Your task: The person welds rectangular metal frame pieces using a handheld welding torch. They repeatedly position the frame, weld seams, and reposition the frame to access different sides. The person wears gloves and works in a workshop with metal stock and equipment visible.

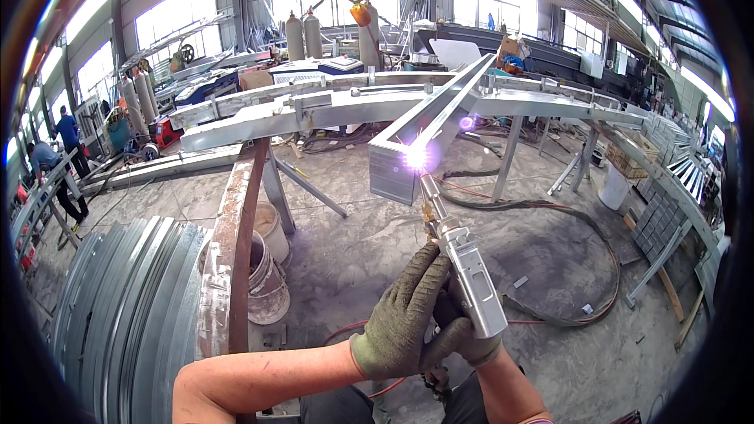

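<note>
In both gloved hands I hold a silver handheld welding torch [475, 286], tilted up and away from me. My left hand [402, 318], in a grey-green glove, has its fingers pressed together along the torch's left side near the neck. Behind the torch body, my right hand [477, 345] is closed round the grip and partly hidden. A bright violet-white glare with sparks burns at the nozzle [429, 188]. The glare touches the near corner of a long rectangular metal channel [393, 174], hiding that spot. The channel rests across a metal beam frame and juts toward me.
A pale metal beam [314, 116] spans the far side. To my left run a rusty beam [236, 267], stacked metal strips [126, 306] and dirty buckets [267, 290]. A thick dark hose [601, 243] loops across the floor at right. Two people [69, 133] are at far left.
</note>
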{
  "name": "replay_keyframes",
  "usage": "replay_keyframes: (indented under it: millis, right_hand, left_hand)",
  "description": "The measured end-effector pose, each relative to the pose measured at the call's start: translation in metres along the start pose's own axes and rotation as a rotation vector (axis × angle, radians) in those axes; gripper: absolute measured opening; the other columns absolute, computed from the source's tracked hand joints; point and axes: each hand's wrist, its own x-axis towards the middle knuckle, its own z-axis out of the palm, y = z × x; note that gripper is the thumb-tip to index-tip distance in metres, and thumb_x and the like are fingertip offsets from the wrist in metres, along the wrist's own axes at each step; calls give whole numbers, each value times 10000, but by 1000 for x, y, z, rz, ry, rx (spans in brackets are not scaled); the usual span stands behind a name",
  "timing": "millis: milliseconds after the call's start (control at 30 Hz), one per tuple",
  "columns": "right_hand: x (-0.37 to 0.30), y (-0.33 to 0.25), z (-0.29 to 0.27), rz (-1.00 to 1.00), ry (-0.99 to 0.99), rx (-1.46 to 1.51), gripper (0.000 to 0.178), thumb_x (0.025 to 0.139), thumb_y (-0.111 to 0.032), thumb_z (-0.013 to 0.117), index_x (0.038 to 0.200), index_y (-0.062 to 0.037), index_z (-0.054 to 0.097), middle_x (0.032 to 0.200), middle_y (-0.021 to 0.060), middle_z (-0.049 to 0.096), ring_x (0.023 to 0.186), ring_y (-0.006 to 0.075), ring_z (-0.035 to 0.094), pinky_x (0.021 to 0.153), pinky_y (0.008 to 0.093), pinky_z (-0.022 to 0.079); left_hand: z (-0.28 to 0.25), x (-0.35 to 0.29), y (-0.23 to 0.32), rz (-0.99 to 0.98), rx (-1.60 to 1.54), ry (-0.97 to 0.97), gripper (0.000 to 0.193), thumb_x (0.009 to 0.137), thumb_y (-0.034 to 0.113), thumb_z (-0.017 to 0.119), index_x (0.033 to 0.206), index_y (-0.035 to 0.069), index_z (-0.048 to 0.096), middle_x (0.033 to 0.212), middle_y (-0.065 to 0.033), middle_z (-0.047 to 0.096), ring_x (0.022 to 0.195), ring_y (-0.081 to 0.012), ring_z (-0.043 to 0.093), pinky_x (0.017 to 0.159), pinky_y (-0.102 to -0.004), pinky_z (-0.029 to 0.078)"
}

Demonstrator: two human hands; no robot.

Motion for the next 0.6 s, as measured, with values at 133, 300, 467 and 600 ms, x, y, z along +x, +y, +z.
replay_keyframes:
  millis: [133,300,467,600]
  right_hand:
    - [-10,8,1,15,-33,36,250,982,-143,750,1192,-21,692,933,55,683,805,206,659,695,392,532]
    - [-24,14,0,62,-77,236,384,1068,-181,707,1378,35,642,1149,74,704,1013,176,663,848,374,563]
    - [-31,13,2,146,-56,280,395,1021,-97,717,1389,8,622,1089,76,674,973,175,660,824,345,557]
    - [-29,-6,11,330,109,561,314,990,-59,751,1292,5,692,1036,67,721,889,145,689,753,328,574]
  left_hand:
    - [0,-2,1,-1,11,2,938,991,354,784,1630,-137,303,1633,-422,375,1515,-581,430,1228,-574,419]
    - [0,-3,2,5,-21,-8,914,1000,319,775,1630,-140,299,1640,-426,362,1511,-576,436,1228,-570,420]
    - [1,-4,7,-13,-32,-19,905,994,291,775,1624,-156,304,1643,-438,351,1513,-579,434,1230,-567,420]
    - [-1,-4,9,4,-31,-24,913,988,298,781,1609,-181,313,1629,-460,351,1511,-596,430,1210,-569,445]
